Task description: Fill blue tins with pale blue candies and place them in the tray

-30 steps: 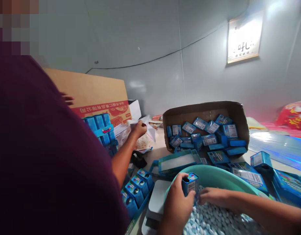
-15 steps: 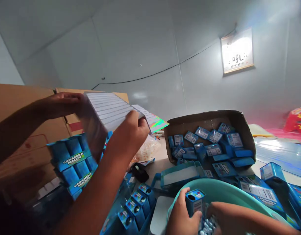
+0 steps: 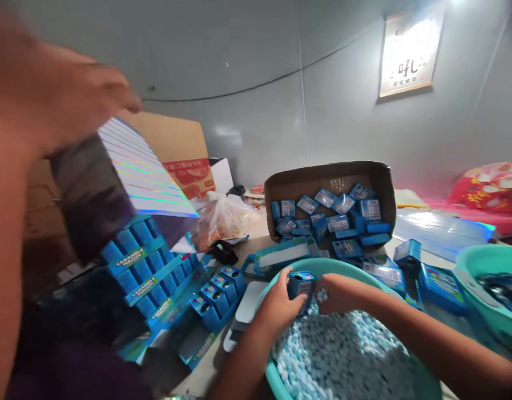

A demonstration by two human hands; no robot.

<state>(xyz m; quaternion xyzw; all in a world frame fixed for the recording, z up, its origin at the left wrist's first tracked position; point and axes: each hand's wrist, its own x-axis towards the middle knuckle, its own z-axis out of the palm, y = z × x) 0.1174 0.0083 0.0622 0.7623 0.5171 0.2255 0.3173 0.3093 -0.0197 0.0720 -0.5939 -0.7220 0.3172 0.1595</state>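
Note:
My left hand [image 3: 278, 306] is closed around a small blue box [image 3: 301, 283] and holds it upright, its round top hole facing up, over a teal basin [image 3: 273, 382]. My right hand [image 3: 338, 294] is pinched shut right beside the box's top, with a few pale candies showing at its fingertips. The basin is full of blue-and-white candies [image 3: 343, 355]. Both forearms reach over them.
A co-worker's blurred hand [image 3: 72, 94] holds a stack of holographic sheets [image 3: 143, 183] at the left, above display trays of blue boxes [image 3: 147, 261]. Behind stands a tipped cardboard box [image 3: 331, 171] of blue boxes. A plastic bag [image 3: 222, 216] and a second teal basin [image 3: 485, 266] are nearby.
The view swung down and left. The co-worker lifted the sheet stack up and closer to the camera. My hands stay at the blue box, now over more visible candies.

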